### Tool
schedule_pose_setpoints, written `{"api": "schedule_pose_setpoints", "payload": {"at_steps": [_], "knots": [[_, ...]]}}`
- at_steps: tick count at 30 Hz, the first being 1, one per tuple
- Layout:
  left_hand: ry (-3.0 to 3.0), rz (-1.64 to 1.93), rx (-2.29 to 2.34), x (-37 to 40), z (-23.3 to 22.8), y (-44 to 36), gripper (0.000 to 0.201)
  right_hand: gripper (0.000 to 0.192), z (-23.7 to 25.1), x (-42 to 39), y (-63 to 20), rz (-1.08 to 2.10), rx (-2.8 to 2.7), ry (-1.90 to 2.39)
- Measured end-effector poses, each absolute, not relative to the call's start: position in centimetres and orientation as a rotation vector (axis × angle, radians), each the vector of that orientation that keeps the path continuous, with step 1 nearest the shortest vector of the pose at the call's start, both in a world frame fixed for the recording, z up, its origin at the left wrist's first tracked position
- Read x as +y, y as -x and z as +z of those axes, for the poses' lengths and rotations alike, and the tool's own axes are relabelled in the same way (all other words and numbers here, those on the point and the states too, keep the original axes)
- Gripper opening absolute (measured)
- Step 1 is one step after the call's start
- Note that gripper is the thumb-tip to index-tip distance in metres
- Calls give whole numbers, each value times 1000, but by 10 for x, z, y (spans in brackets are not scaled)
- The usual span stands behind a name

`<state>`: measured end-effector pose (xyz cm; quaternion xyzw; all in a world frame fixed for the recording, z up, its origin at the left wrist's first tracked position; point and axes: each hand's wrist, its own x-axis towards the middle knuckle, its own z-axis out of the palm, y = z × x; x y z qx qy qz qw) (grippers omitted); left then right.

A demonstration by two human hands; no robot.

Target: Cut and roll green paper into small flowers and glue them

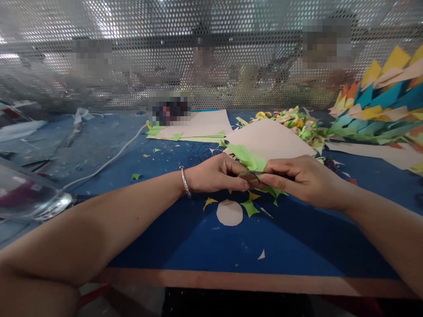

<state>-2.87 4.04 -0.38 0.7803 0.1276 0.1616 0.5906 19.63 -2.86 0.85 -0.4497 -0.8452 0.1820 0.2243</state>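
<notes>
Both my hands meet over the blue table (pixel 185 237) and pinch one piece of light green paper (pixel 247 156). My left hand (pixel 216 173), with a silver bangle (pixel 185 181) on its wrist, grips the paper's left side. My right hand (pixel 299 178) grips its right side, fingers closed. More green paper points stick out below my right hand. Under the hands lie a pale paper disc (pixel 229 212) and small green and yellow scraps (pixel 250 207). What lies between my fingertips is partly hidden.
Pale paper sheets (pixel 271 138) lie behind the hands. A heap of folded paper flowers (pixel 297 123) and a stack of coloured paper pieces (pixel 380 105) stand at the right. A white cable (pixel 109 163) crosses the left. A perforated metal screen (pixel 211 53) closes the back, with people behind it.
</notes>
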Motion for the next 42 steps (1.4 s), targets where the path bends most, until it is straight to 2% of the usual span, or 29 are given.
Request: {"api": "schedule_pose_setpoints", "payload": {"at_steps": [25, 35, 42], "knots": [[-1695, 255, 432, 42, -8, 31, 18, 43, 5, -28, -197, 377, -2430, 1166], [-1705, 334, 417, 40, -5, 28, 14, 41, 3, -29, -197, 438, -2266, 1299], [-1885, 368, 407, 43, -3, 30, 9, 47, 0, -26, -198, 505, -2088, 1417]]}}
